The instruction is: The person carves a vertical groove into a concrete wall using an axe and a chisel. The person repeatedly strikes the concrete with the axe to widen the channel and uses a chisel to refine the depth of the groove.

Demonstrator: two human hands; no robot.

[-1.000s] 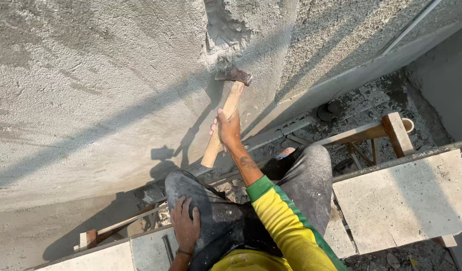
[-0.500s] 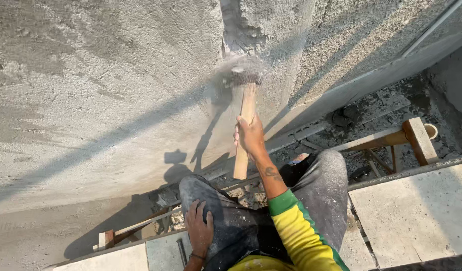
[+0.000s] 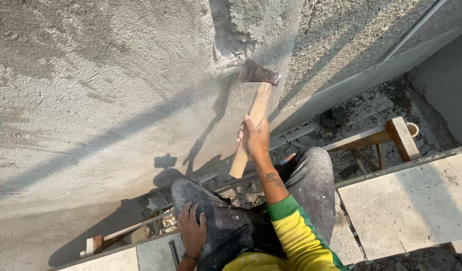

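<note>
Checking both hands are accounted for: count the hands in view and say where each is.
2. The right hand grips the wooden handle of the hatchet against the plastered wall. The left hand rests on the left knee.

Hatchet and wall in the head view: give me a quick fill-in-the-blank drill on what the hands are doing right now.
1. The right hand grips the hatchet by its ____ handle.
2. The hatchet's metal head sits against the rough ____ wall.
3. The left hand rests on the person's left ____.
4. The right arm wears a yellow sleeve with a ____ stripe.

Missing words: wooden; plastered; knee; green
</note>
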